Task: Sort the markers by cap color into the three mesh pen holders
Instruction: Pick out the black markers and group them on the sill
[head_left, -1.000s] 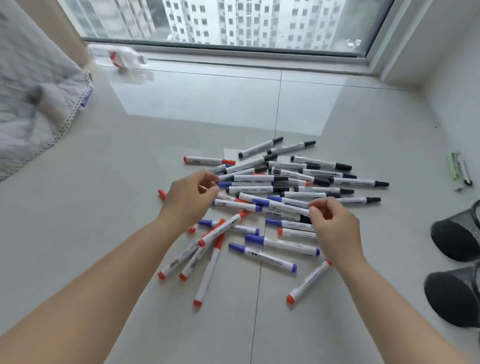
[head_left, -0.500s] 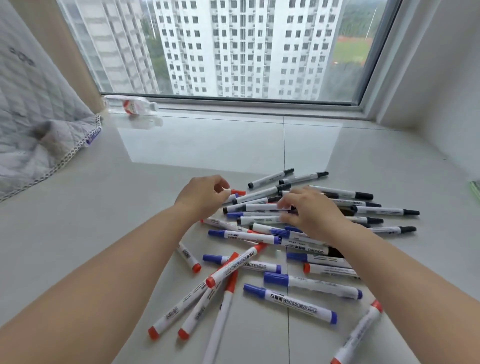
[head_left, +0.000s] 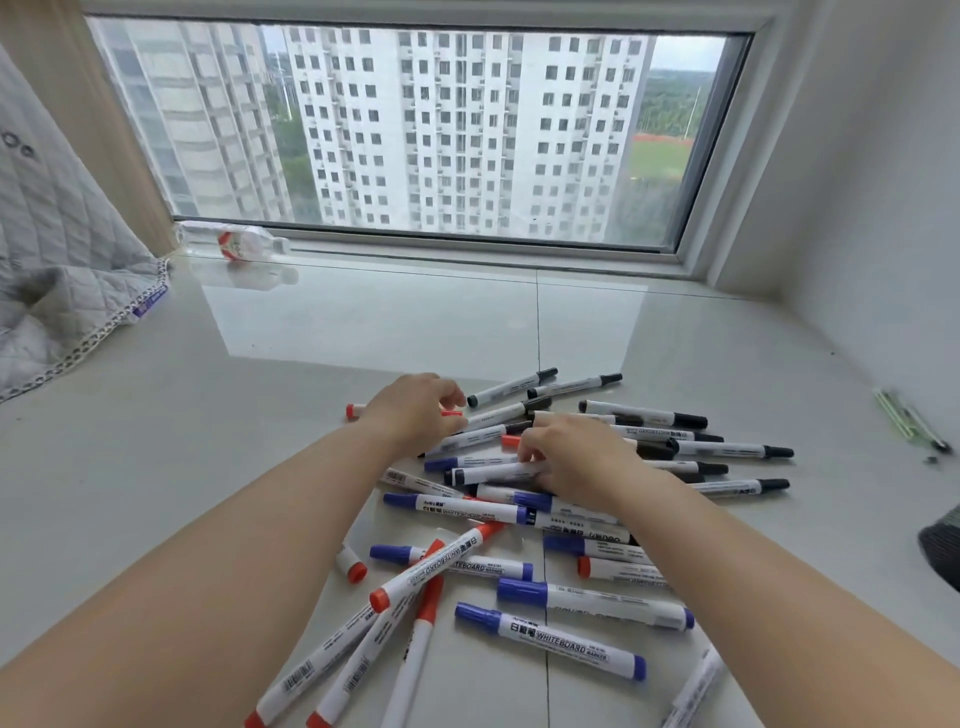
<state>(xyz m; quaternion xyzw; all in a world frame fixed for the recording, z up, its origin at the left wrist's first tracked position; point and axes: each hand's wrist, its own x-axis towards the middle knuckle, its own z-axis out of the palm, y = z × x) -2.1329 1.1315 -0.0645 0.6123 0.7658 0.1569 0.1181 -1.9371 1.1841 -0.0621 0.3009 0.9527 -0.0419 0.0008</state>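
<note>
- Tiled floor (head_left: 260, 467) below a window.
- Unsorted pile of markers (head_left: 561, 514), centre frame; none sorted yet.
- Left hand (head_left: 415, 415) pinches a red-capped marker (head_left: 451, 413); right hand (head_left: 576, 452) grips a black-capped marker (head_left: 488, 474).
- One mesh holder (head_left: 943, 551), lower right edge.

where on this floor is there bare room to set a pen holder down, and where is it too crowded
Bare glossy tile lies between the pile of white markers and the clear plastic bottle by the window. Another free strip borders the grey quilted cover, left of the left hand. It is crowded around both hands, the right hand included, and toward the viewer.
</note>
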